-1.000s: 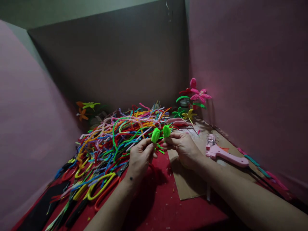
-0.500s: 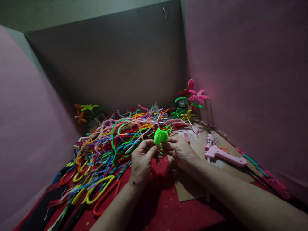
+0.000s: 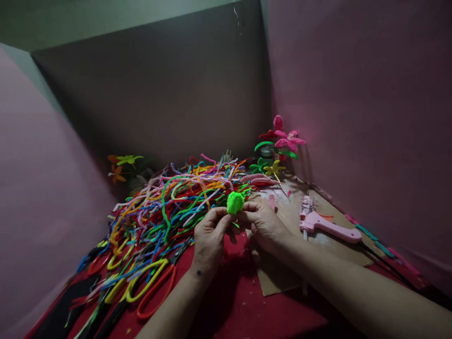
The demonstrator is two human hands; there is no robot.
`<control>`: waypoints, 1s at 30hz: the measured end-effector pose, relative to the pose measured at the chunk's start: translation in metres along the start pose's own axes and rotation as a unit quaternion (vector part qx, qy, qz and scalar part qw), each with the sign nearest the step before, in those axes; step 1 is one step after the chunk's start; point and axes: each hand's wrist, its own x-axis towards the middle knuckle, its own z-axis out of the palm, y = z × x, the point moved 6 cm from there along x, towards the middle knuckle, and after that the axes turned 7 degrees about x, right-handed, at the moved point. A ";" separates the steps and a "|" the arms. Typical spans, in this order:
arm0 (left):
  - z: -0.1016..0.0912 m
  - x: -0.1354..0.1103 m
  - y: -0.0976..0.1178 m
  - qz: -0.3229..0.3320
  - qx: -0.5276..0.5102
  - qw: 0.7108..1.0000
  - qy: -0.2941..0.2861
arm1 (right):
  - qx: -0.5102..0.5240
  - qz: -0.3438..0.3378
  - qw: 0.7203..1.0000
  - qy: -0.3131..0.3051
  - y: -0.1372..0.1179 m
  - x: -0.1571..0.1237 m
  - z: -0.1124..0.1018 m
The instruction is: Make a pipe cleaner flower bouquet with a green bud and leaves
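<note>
My left hand (image 3: pixel 209 238) and my right hand (image 3: pixel 264 225) meet over the red table top (image 3: pixel 243 301), fingers pinched together on a small bright green pipe-cleaner bundle (image 3: pixel 235 202). The two green pieces are pressed against each other into one fuzzy ball that sticks up above my fingertips. A short green stub hangs down between my hands. Just behind the hands lies a big heap of coloured pipe cleaners (image 3: pixel 169 202).
A pink glue gun (image 3: pixel 326 226) lies on a brown cardboard sheet (image 3: pixel 282 278) to the right, its cord trailing off right. Finished pipe-cleaner flowers (image 3: pixel 282 139) stand at the back right, others (image 3: pixel 122 167) at the back left. Scissors with yellow and orange handles (image 3: pixel 151 282) lie front left.
The two green pieces were held apart, one in each hand. My hands have come together and the pieces now sit joined as one ball between them.
</note>
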 end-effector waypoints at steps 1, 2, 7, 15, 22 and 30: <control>0.000 0.000 0.001 0.003 0.002 1.000 -0.002 | -0.008 -0.001 1.000 -0.002 -0.001 0.000 0.000; 0.000 0.000 0.002 0.006 0.003 1.000 -0.004 | -0.017 -0.003 1.000 -0.007 -0.002 0.000 0.001; -0.002 0.000 0.006 0.026 0.016 1.000 -0.008 | -0.041 -0.013 0.999 -0.027 -0.009 0.000 0.004; -0.006 -0.003 0.006 0.072 0.118 0.990 0.006 | -0.020 0.024 0.998 -0.053 -0.005 0.000 0.007; 0.001 -0.008 0.014 0.156 0.214 0.964 -0.029 | -0.036 0.041 0.996 -0.077 -0.002 0.002 0.006; -0.001 -0.010 0.019 0.235 0.270 0.933 -0.030 | -0.041 0.021 0.991 -0.124 0.001 0.005 0.005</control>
